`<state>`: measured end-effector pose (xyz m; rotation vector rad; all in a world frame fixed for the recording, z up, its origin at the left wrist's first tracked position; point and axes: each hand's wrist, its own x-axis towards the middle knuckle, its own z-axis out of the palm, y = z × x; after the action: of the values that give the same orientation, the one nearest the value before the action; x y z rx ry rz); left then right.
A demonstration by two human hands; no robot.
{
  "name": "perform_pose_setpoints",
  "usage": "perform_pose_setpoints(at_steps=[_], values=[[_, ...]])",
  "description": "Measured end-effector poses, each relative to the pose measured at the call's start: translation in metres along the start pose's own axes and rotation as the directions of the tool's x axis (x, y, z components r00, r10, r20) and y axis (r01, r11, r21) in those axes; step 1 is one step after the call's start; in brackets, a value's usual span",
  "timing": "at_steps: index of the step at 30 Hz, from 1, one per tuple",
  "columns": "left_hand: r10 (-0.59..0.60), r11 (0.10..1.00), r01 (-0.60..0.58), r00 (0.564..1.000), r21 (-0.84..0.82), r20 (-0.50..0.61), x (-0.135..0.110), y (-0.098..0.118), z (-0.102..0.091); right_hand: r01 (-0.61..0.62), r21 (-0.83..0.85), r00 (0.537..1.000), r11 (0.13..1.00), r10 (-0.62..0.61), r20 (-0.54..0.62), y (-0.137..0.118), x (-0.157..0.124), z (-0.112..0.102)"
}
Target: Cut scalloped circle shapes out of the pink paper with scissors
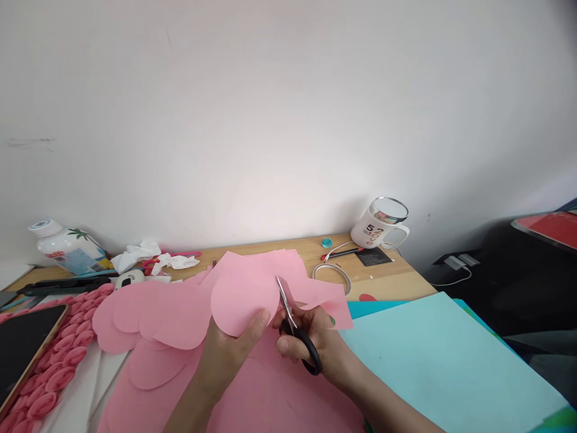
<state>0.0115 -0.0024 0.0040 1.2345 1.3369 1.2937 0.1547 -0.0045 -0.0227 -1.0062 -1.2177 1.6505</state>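
My left hand (234,346) pinches a round-edged piece of pink paper (246,297), thumb on top and the fingers hidden beneath. Through the handles of black-handled scissors (312,355) go the fingers of my right hand (315,337). The metal blades point up and away, at the right edge of the round pink paper. A pink offcut strip (331,294) extends to the right, just past my right hand. Rounded pink paper cutouts (175,316) overlap in a pile left of my hands, and larger pink sheets (270,397) lie below.
Light blue sheets (433,361) cover the right side of the wooden desk (410,276). A lidded white mug (374,228) stands by the wall. A white bottle (67,246), crumpled tissues (137,255) and a phone (27,343) are at left.
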Motion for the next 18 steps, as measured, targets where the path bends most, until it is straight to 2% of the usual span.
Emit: perform_pose_setpoints(at_steps=[5, 13, 18], values=[[0.002, 1.0, -0.001, 0.999, 0.013, -0.045, 0.0009, -0.0041, -0.0006, -0.007, 0.003, 1.0, 1.0, 0.007, 0.003, -0.0016, -0.0017, 0.0009], [-0.02, 1.0, 0.021, 0.998, 0.005, -0.06, 0.0023, -0.0092, -0.0006, 0.022, -0.017, 1.0, 1.0, -0.022, 0.012, 0.0035, 0.0007, 0.0024], [-0.027, 1.0, 0.027, 1.0, 0.015, -0.014, 0.0003, -0.003, -0.0011, 0.044, 0.001, 0.999, 0.999, -0.044, 0.03, 0.0033, 0.0019, 0.0012]])
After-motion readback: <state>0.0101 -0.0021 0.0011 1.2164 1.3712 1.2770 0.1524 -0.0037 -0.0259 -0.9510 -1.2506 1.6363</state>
